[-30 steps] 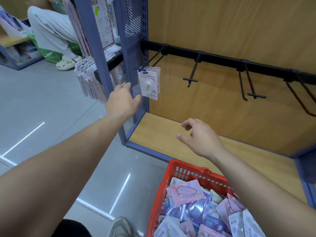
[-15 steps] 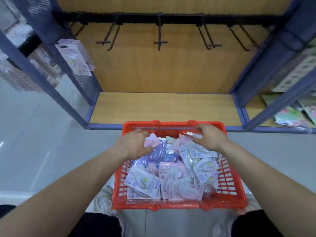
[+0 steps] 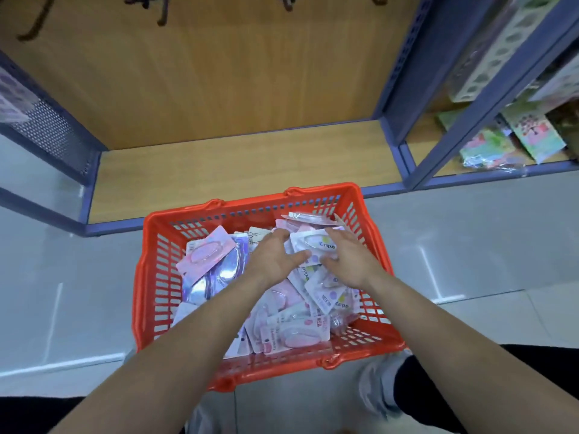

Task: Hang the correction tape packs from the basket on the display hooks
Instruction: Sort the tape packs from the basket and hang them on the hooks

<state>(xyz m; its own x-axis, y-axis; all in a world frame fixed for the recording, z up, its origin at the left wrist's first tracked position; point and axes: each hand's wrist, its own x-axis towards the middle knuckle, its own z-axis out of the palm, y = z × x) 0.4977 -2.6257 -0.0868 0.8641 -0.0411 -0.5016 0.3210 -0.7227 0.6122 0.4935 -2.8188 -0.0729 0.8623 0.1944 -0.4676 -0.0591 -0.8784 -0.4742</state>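
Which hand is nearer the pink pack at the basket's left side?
Left. The left hand lies just right of the pink pack; the right hand is farther right, beyond the left hand.

The one camera sits on the person's head and looks steeply down and forward. It is close above the red basket [image 3: 372, 214], which fills the middle of the frame, near enough that print on the packs [image 3: 316, 245] can be read. Beyond the basket it faces the wooden shelf [image 3: 238, 164]. The hooks [image 3: 161, 10] are cut off at the top edge.
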